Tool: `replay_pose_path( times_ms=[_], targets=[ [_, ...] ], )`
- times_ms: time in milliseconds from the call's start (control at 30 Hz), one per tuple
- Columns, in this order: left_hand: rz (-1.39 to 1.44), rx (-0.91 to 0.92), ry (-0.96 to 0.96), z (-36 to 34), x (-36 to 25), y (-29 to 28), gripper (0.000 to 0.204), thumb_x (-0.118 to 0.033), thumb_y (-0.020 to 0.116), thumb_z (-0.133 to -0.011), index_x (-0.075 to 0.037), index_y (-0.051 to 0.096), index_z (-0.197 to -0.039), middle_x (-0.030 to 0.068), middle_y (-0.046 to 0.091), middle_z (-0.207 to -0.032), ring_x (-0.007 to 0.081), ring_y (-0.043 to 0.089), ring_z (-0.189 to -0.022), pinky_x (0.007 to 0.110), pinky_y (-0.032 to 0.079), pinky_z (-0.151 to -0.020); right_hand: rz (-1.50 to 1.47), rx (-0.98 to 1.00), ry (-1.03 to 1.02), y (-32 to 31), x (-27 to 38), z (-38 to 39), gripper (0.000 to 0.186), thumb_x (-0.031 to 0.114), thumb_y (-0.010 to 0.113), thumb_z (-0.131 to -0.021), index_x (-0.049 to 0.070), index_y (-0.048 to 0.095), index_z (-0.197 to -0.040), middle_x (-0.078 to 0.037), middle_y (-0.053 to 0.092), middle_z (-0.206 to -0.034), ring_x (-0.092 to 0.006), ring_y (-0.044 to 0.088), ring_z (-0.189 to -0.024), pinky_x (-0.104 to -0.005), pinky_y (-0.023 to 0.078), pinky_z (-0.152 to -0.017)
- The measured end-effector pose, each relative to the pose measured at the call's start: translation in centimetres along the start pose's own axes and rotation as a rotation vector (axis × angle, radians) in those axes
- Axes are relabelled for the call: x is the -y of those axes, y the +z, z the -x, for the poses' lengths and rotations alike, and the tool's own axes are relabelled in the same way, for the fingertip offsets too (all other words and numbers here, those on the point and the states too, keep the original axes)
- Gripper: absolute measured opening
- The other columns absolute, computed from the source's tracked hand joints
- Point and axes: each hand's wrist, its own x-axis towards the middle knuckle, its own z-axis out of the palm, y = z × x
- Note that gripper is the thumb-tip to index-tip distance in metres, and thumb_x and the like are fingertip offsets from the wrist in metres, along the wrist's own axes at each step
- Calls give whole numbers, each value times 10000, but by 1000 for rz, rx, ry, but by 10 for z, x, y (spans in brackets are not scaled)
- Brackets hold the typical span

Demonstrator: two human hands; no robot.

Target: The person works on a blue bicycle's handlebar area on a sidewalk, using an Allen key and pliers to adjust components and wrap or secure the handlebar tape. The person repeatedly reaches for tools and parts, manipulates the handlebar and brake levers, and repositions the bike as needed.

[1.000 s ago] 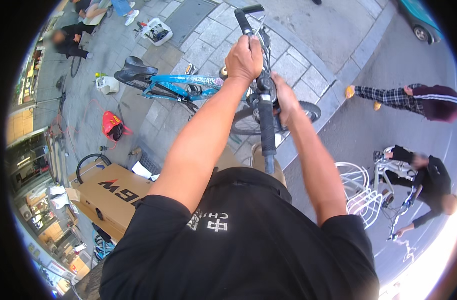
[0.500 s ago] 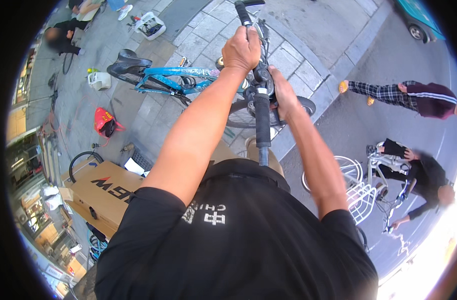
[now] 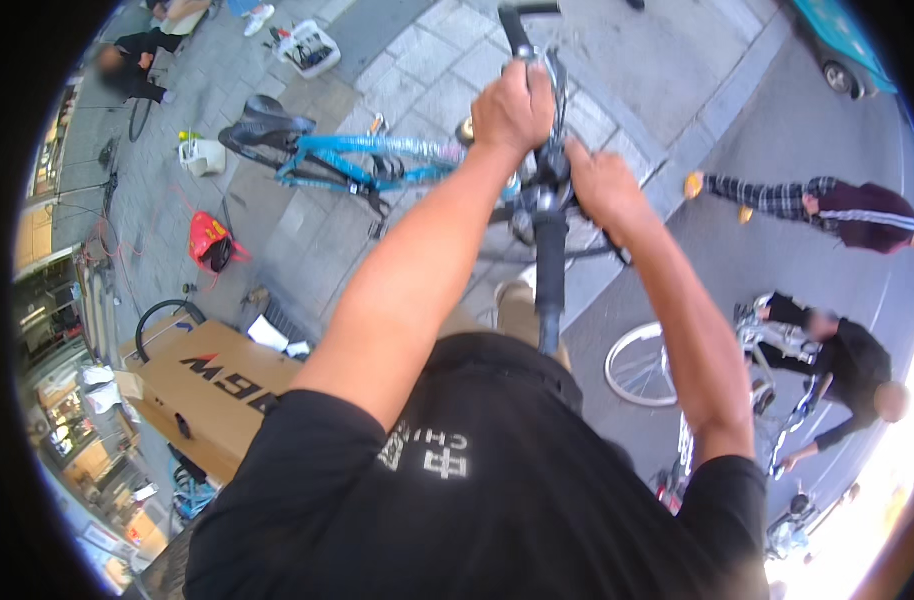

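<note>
A blue bicycle stands in front of me, its black saddle off to the left. Its handlebar runs away from my body, with one black grip close to my waist and another grip at the far end. My left hand is closed around the handlebar, beyond the stem. On the stem's right side, my right hand has its fingers curled in by the bar and cables. What those fingertips hold is hidden.
A large cardboard box lies at lower left. Further off are a red bag, a white container and a tub of tools. On the road to the right are a walking person, a cyclist and a teal car.
Both hands and the handlebar have shifted to the right. My right hand, earlier stretched along the stem, is now more curled. The cyclist's bicycle has moved nearer and partly behind my right arm.
</note>
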Motion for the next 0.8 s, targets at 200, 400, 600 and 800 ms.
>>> replay_pose_path(
  times_ms=[200,400,600,800],
  targets=[
    [-56,31,-16,-5,-5,5,439,-423,492,-1104,-92,700,-905,94,797,-814,424,763,-841,517,585,-833,-1115,201,48,57,-55,-18,599,651,515,-1095,106,717,-952,17,649,-654,-129,536,-410,-293,365,-347],
    [0,-5,26,-11,-4,-7,423,-409,502,-1098,-76,690,-918,160,785,-827,467,748,-844,555,576,-820,-197,-84,10,16,-18,-6,618,565,491,-1117,-16,699,-1102,-138,667,-790,-236,652,-604,-395,505,-499],
    [-56,13,1,-10,1,12,438,-427,510,-1103,-100,702,-885,115,797,-816,448,756,-840,549,578,-813,-984,68,138,51,-48,-11,541,595,525,-1118,95,723,-1070,-7,721,-795,-140,657,-567,-350,457,-438],
    [-45,22,16,8,-9,-5,364,-419,555,-1078,-90,673,-977,252,759,-851,528,721,-829,635,554,-781,-987,237,104,46,-39,-6,514,584,467,-1133,132,707,-1083,-7,704,-754,-109,571,-482,-296,381,-366]
  ],
)
